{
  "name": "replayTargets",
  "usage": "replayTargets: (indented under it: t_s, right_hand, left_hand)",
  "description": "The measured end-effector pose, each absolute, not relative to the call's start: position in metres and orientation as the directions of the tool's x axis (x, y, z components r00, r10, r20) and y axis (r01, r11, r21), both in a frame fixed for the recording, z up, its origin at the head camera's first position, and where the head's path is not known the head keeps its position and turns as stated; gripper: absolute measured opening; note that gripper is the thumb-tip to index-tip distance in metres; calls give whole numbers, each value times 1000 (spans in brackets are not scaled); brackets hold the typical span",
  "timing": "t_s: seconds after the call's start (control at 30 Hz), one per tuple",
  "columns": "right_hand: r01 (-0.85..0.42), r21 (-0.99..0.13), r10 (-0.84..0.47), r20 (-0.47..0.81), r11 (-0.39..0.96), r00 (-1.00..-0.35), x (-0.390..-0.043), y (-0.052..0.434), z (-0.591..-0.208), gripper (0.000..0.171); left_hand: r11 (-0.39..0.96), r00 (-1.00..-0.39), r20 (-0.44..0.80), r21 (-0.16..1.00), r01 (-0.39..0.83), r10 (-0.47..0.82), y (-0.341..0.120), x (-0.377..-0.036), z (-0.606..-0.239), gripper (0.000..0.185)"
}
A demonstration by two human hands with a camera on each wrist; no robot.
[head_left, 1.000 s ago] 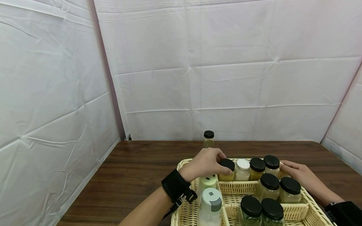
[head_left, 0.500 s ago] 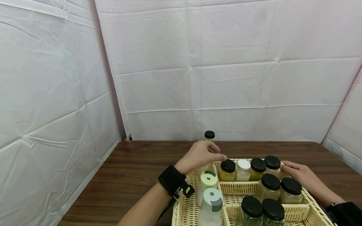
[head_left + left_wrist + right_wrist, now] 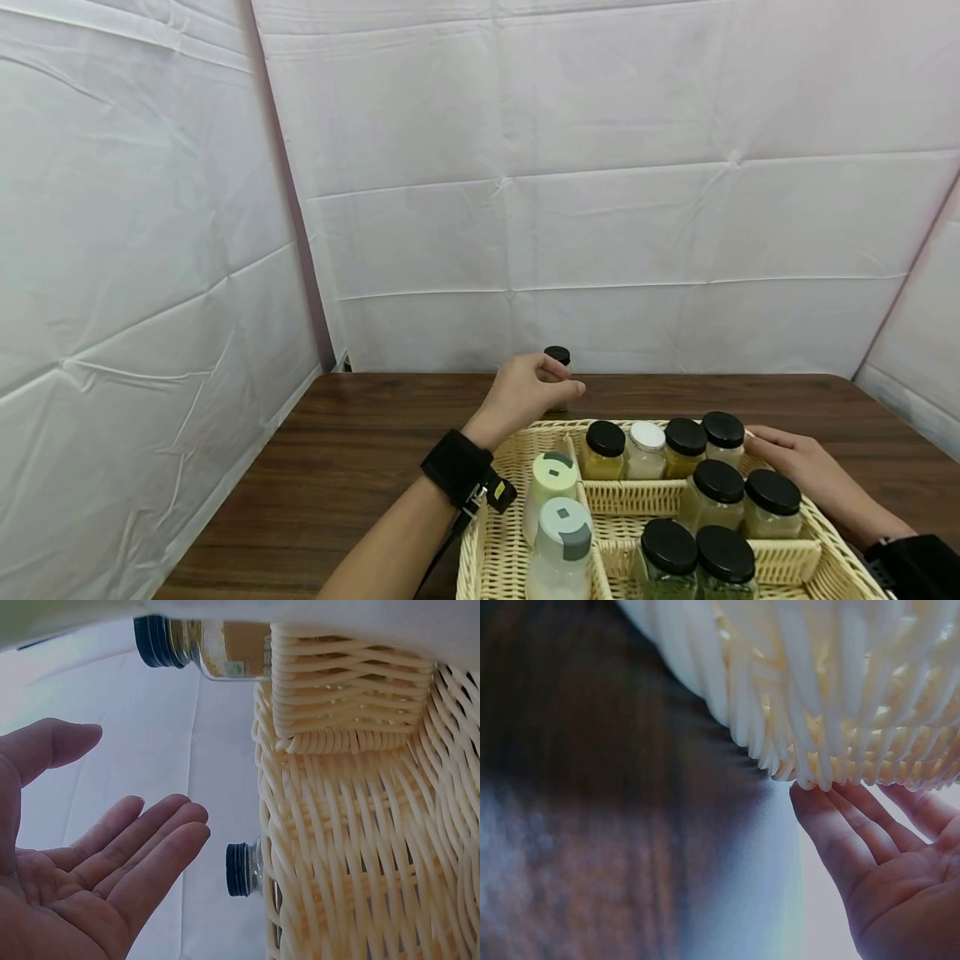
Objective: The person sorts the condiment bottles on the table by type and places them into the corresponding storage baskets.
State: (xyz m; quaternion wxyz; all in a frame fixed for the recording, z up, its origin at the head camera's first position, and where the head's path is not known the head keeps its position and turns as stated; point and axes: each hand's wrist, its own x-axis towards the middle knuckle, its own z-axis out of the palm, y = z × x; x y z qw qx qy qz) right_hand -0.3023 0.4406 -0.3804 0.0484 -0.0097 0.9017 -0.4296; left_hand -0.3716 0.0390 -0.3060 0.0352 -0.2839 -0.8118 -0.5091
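My left hand (image 3: 521, 393) is empty, its fingers extended and the thumb apart from them. It hovers at the far left of the wicker basket (image 3: 517, 460), in front of a small black-lidded jar (image 3: 557, 354) that stands behind the basket and is mostly hidden by the hand. In the left wrist view that jar's black lid (image 3: 238, 870) shows past the woven rim, beyond the fingertips. My right hand (image 3: 813, 479) rests against the basket's far right side. Its fingers (image 3: 840, 832) lie nearly straight, with their tips touching the woven rim.
In the basket's back row stand a yellow-filled jar (image 3: 603, 450), a white-lidded jar (image 3: 645, 450) and more black-lidded jars. Several other jars (image 3: 716, 492) fill the front compartments. Two pale bottles (image 3: 562, 542) stand in the left compartment. White sheets (image 3: 600, 208) surround the wooden table (image 3: 337, 467).
My left hand has let go of the yellow-filled jar in the back row and moved up and left, toward the jar behind the basket. The right hand has stayed in place.
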Motion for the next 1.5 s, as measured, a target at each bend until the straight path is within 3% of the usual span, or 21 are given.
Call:
replayTargets:
  t_s: [1.5]
  right_hand:
    - [50,-779,-35,-92,625,-995,-301,440,-381,86]
  left_hand:
    - [366,-835,383,768,525,395,40,-405,-309,42]
